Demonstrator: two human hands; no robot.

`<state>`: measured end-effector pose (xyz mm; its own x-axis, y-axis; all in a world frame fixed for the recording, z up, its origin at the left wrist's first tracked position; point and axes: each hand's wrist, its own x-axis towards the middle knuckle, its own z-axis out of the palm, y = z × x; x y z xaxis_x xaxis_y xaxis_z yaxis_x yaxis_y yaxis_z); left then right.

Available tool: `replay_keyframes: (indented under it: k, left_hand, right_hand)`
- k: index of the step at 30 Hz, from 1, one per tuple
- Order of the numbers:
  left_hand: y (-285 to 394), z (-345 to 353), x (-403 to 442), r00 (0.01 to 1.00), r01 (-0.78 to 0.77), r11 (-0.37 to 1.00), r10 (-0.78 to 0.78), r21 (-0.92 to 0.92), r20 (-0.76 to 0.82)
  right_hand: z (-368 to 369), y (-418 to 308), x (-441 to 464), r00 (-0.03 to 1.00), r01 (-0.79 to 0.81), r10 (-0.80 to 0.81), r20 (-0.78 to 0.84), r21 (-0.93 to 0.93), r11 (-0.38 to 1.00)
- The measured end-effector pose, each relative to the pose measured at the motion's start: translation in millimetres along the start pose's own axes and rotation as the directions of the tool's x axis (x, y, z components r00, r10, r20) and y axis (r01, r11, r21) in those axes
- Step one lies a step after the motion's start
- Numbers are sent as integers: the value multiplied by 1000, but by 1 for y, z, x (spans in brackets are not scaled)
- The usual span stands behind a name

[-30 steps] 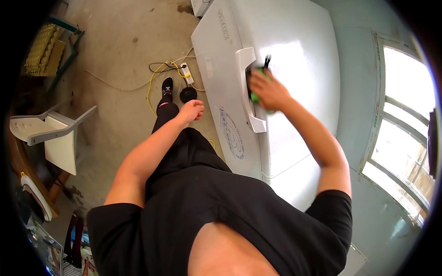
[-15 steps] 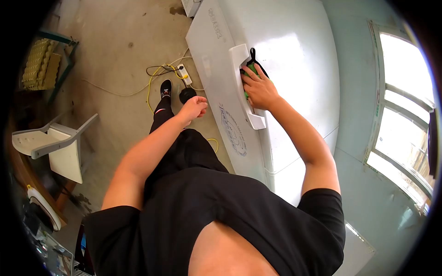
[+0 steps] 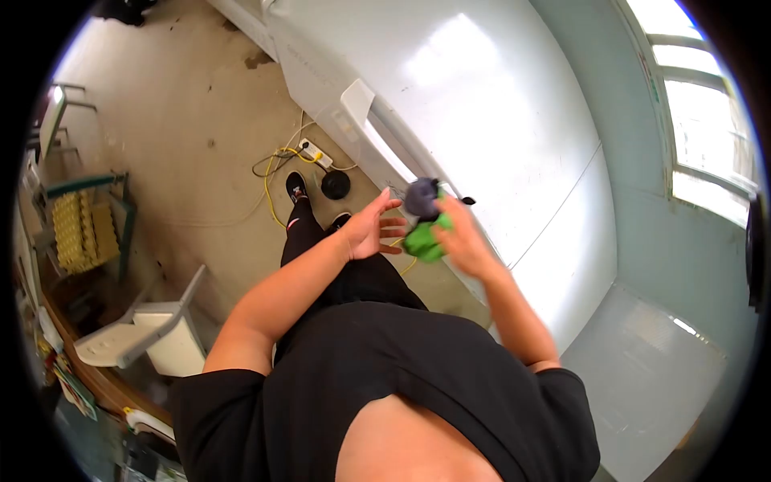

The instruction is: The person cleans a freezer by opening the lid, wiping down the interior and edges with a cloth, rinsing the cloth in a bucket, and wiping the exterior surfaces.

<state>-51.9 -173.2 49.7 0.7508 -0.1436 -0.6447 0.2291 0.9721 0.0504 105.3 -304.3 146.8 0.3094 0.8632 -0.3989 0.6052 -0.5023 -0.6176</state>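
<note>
In the head view my right hand is closed on a green and dark grey cloth, bunched up and partly blurred, with a small black end sticking out. It is held in front of the freezer's side, just below the long white handle. My left hand faces the cloth from the left, fingers spread and holding nothing; its fingertips come close to the cloth, and I cannot tell whether they touch it. The white chest freezer has bright glare on its lid.
On the floor lie a white power strip, yellow and pale cables and a round black object near my feet. To the left are a white chair and stacked yellow egg trays. A window is at the right.
My right hand has come off the handle area with the cloth, moving down toward my body. The left hand has moved right and spread its fingers. The camera view has shifted.
</note>
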Motion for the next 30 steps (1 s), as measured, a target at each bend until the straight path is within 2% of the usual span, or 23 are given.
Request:
replay_keyframes:
  k: [1,2,3,5,7,9,11,13,14,15,17,19,21,24,25,28,30]
  left_hand:
    - [0,7,-3,998,22,994,-16,-107,57]
    - [-7,0,6,973,-60,988,89,-141,213]
    - [-6,1,3,971,-71,991,95,-111,222]
    - [-9,-16,11,984,-179,984,178,27,29]
    - [4,-40,18,989,-140,972,126,-190,-81]
    - [35,-63,35,959,-277,885,228,-374,-171]
    - [66,-82,64,896,-435,758,417,-486,-151]
    - [100,-42,62,880,-467,708,431,-530,-200]
    - [105,-37,67,886,-424,722,457,-546,-83]
    - [108,-35,76,863,-421,680,503,-601,-36]
    - [101,-50,98,851,-467,644,514,-606,-109]
    - [86,-43,97,857,-452,743,516,-493,-7]
    - [75,-50,108,850,-468,749,526,-469,-8]
    - [62,-49,125,918,-348,885,389,-309,79]
    - [40,-38,131,923,-380,881,382,-282,-50]
    - [16,-24,133,935,-354,903,337,-243,-108]
    - [27,-40,147,901,-431,827,416,-361,-121]
  right_hand:
    - [28,1,-2,997,73,-73,-1,-104,992]
    - [40,-20,-1,999,32,-29,23,-177,984]
    - [56,-22,1,992,89,-102,-69,-168,982]
    - [56,-44,-2,969,119,-89,-229,124,985]
    - [38,-41,-3,963,120,-74,-259,167,979]
    - [24,-22,-7,955,78,-27,-294,163,984]
    - [17,-1,-13,948,24,23,-319,145,989]
    - [20,14,-20,933,-72,137,-332,202,977]
    - [25,19,-23,934,-77,144,-327,209,975]
    - [30,24,-28,940,-97,152,-305,188,977]
    - [41,30,-35,950,-109,151,-272,161,981]
    - [49,33,-37,959,-158,203,-196,221,962]
    - [53,34,-40,961,-170,216,-172,249,954]
    - [54,35,-40,969,-212,237,-73,257,943]
    - [55,37,-41,969,-207,232,-86,233,950]
    - [58,39,-42,971,-201,221,-89,190,961]
    - [58,40,-35,975,-187,204,-88,168,968]
